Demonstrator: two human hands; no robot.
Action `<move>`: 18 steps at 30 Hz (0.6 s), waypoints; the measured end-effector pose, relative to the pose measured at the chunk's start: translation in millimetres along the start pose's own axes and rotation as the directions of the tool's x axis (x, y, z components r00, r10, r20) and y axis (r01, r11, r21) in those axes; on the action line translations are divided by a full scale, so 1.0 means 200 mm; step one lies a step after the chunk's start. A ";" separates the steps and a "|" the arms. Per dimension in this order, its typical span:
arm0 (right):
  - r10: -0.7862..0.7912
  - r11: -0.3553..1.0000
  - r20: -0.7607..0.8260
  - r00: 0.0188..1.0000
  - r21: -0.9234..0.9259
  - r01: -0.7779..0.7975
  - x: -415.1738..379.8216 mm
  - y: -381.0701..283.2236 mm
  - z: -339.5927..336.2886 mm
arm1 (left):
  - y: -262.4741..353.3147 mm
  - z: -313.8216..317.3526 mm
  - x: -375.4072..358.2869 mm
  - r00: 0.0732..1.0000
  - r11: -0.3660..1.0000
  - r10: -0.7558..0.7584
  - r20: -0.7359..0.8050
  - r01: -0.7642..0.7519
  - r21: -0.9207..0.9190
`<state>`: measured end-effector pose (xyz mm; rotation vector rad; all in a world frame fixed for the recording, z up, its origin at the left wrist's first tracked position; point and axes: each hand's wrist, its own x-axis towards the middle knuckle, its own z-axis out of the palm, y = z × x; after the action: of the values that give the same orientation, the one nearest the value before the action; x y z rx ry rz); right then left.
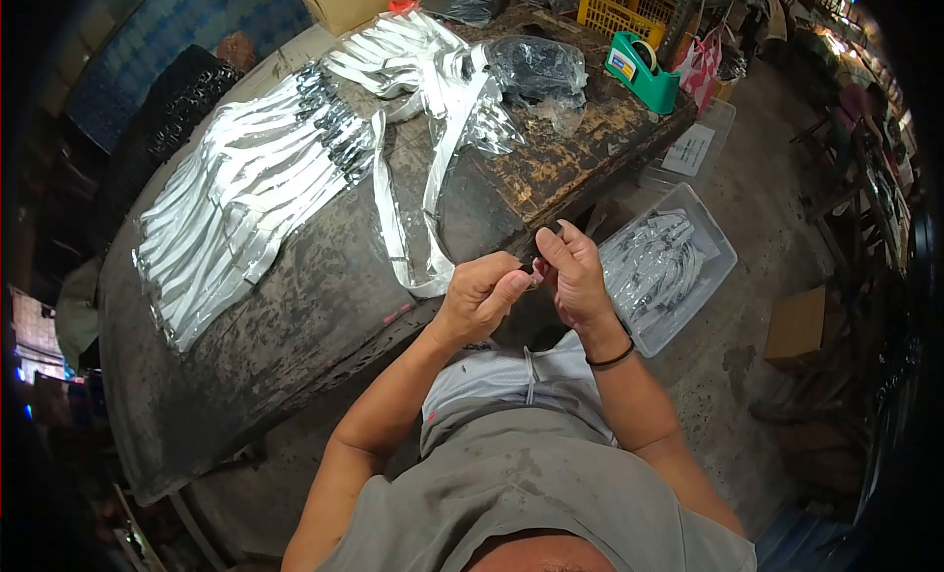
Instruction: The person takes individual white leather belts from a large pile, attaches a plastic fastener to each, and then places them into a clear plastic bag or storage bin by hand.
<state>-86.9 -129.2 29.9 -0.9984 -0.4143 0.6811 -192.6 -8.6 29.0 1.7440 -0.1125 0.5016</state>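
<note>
My left hand point(479, 295) and my right hand point(573, 273) meet just off the table's near edge, both with fingers closed in a pinch. Between them is a small dark piece point(527, 268), partly hidden by the fingers, so its exact kind does not show. A white strap point(389, 223) loops over the table and runs to my left hand. Beyond it lies a loose pile of white straps point(418, 56). Farther left, a wide row of similar straps point(236, 194) lies side by side, with dark, shiny parts at their right ends.
The worn dark table point(324, 336) carries a black plastic bag point(541, 69) and a green tape dispenser point(641, 73). A clear bin point(723, 250) with wrapped white straps stands right of my right hand. A yellow crate point(621, 12) and cardboard box point(798, 326) are farther off.
</note>
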 end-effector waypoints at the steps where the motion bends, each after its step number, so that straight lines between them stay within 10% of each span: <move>1: 0.001 1.000 0.001 1.000 0.000 -0.001 0.00 0.00 0.00 | 0.00 0.01 0.00 1.000 1.000 0.009 -0.015 -0.009 -0.001; 6: -0.217 0.907 0.076 0.973 -0.353 0.230 -0.02 -0.04 -0.01 | 0.07 0.08 0.01 0.967 0.969 -0.140 -0.212 0.091 -0.228; 11: -0.298 0.844 0.135 0.945 -0.425 0.327 -0.02 -0.03 -0.04 | 0.07 0.00 0.01 0.947 0.948 -0.317 0.043 0.318 -0.008; 18: -0.267 0.889 0.146 0.952 -0.343 0.302 -0.06 -0.07 0.03 | -0.01 0.02 -0.01 0.987 0.985 -0.163 -0.013 0.163 0.064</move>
<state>-94.0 -139.8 45.0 -1.2248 -0.7763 0.3906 -193.4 -12.7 25.9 1.7968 0.0525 0.3956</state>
